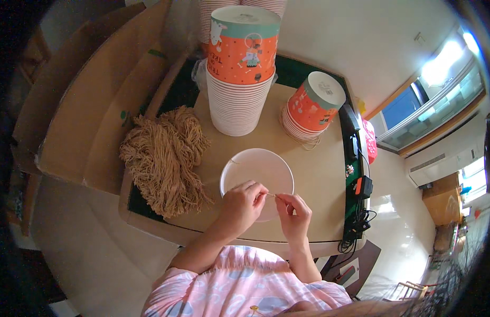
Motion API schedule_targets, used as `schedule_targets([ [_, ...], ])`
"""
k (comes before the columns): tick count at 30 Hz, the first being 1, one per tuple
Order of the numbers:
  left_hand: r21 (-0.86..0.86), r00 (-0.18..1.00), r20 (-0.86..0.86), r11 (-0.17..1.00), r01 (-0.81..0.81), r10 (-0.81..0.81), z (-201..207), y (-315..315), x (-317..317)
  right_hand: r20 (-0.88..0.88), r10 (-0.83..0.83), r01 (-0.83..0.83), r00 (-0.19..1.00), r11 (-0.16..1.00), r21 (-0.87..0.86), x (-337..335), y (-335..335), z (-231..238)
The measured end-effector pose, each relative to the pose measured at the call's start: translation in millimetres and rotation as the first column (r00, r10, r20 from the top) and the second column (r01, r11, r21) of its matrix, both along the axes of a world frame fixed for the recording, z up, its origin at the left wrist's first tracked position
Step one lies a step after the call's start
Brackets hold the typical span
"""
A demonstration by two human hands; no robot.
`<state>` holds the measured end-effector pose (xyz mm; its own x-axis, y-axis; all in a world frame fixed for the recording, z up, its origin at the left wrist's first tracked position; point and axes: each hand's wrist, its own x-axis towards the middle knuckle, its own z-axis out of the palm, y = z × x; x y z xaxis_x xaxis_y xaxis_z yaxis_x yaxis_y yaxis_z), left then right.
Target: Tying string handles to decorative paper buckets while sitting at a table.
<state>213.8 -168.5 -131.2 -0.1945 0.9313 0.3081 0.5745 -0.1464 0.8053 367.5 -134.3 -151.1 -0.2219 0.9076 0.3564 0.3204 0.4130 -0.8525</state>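
A white-walled paper bucket (260, 165) stands in front of me at the near part of the table, its open mouth facing up. Over its near rim my left hand (244, 207) and my right hand (294, 215) come close together. Both are closed in a pinch on a thin tan cord (271, 195), a short piece of which shows between the fingertips. A tan strand also lies against the bucket's far left inner wall; whether it is the same cord I cannot tell. Left of the bucket lies a big loose heap of tan cords (166, 161).
Behind the bucket rises a tall stack of upside-down orange and green paper buckets (239, 100). A shorter stack (314, 105) sits at the right, with cord around its base. A cardboard box (97, 105) borders the left side. Black cables and a plug (364, 187) line the right edge.
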Motion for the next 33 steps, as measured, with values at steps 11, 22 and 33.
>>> schedule_targets([
  [11,0.046,0.988,0.008,0.987,0.156,-0.157,-2.2,-1.9,5.7,0.065,0.031,-0.033,0.997,0.999,0.029,5.6,-3.3,6.0],
  [22,-0.021,0.996,0.059,0.997,0.071,-0.069,1.1,-4.2,11.0,0.042,0.031,-0.033,0.999,0.998,0.05,8.3,-3.2,1.8],
  [33,-0.097,0.975,0.196,0.987,0.127,-0.106,10.5,-6.3,-0.2,0.037,0.01,-0.01,0.999,1.0,0.012,7.0,-1.8,6.8],
])
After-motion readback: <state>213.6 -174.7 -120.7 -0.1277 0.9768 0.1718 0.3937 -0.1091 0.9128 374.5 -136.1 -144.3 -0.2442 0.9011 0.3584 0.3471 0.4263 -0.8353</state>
